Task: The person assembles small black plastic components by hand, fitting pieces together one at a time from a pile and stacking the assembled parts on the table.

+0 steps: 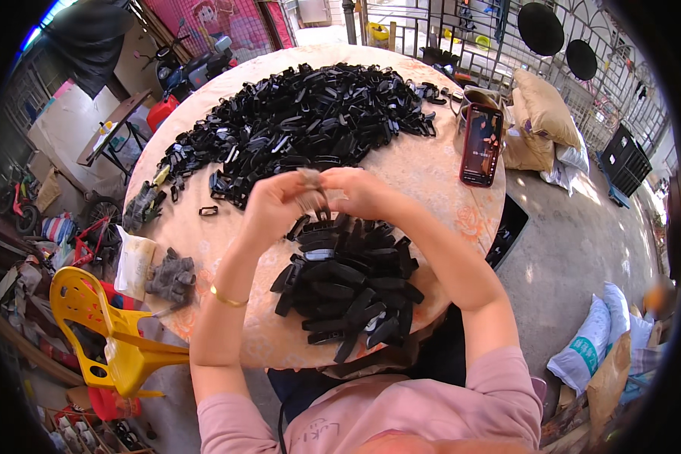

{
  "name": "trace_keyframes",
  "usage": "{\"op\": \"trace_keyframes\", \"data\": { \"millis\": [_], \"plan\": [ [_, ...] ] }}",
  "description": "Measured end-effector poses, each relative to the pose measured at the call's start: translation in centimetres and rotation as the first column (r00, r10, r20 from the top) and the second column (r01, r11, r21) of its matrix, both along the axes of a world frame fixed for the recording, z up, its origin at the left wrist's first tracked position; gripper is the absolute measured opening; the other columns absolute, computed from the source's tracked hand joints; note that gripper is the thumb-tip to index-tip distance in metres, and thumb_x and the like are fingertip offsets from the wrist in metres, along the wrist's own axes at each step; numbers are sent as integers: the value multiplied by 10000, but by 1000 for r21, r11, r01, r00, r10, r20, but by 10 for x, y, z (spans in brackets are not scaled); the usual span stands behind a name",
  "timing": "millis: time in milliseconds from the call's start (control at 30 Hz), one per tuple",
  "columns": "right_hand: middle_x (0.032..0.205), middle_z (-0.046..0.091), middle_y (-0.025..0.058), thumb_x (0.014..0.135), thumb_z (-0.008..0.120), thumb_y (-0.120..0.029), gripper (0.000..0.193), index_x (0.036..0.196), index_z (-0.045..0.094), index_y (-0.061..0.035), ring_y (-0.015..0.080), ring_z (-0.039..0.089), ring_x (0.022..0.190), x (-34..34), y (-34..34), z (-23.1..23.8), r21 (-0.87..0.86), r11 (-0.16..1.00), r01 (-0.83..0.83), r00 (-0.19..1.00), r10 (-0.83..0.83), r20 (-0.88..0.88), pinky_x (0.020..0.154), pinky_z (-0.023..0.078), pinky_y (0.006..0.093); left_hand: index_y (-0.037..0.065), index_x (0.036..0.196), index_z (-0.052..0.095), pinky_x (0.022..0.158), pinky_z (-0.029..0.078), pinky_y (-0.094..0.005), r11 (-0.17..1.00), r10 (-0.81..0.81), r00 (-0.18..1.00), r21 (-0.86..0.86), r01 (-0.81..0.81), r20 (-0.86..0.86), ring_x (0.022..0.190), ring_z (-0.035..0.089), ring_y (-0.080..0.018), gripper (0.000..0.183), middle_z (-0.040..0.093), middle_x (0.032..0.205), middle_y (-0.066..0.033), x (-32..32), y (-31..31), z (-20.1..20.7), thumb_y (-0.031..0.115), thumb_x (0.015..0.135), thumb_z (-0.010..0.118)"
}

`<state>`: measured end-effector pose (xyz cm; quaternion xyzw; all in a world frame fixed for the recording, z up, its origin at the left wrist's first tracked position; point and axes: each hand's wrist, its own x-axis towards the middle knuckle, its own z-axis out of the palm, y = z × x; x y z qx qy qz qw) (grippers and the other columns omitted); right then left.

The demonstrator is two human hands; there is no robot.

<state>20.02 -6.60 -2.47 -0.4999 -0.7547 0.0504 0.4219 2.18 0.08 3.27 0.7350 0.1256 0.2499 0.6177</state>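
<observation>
Both hands meet over the middle of the table, fingertips pinched together and slightly blurred. My left hand [277,198] and my right hand [358,191] are closed around a small black plastic clip piece [322,213], mostly hidden by the fingers. Just below them lies a near heap of long, curved black clip pieces [340,291], like hair claw clips. Beyond the hands spreads a much larger pile of small black plastic parts [303,113]. One loose black part [208,211] lies apart, left of the hands. A patterned cloth covers the round table [461,219].
A phone [481,144] leans upright against a container at the table's right edge. Dark gloves [171,277] lie at the left edge near a white packet [135,261]. A yellow chair [117,340] stands left; stuffed sacks [541,113] are piled right.
</observation>
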Motion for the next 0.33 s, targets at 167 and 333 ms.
{"op": "trace_keyframes", "data": {
  "millis": [167, 333],
  "plan": [
    [911, 621, 92, 722, 603, -260, 220, 881, 657, -117, 282, 566, 905, -6, 25, -24, -183, 971, 156, 970, -115, 213, 793, 455, 369, -22, 890, 614, 731, 469, -295, 774, -136, 906, 529, 349, -400, 828, 607, -223, 278, 639, 897, -114, -3, -46, 6, 112, 676, 730],
    [850, 642, 96, 630, 652, -259, 242, 816, 661, -104, 268, 593, 897, 2, 8, -7, -337, 863, 376, 911, -278, 304, 769, 475, 372, 19, 924, 632, 758, 466, -299, 923, 26, 907, 359, 140, -421, 799, 615, -218, 282, 648, 828, -123, 10, -25, 4, 244, 764, 685]
  ]
}}
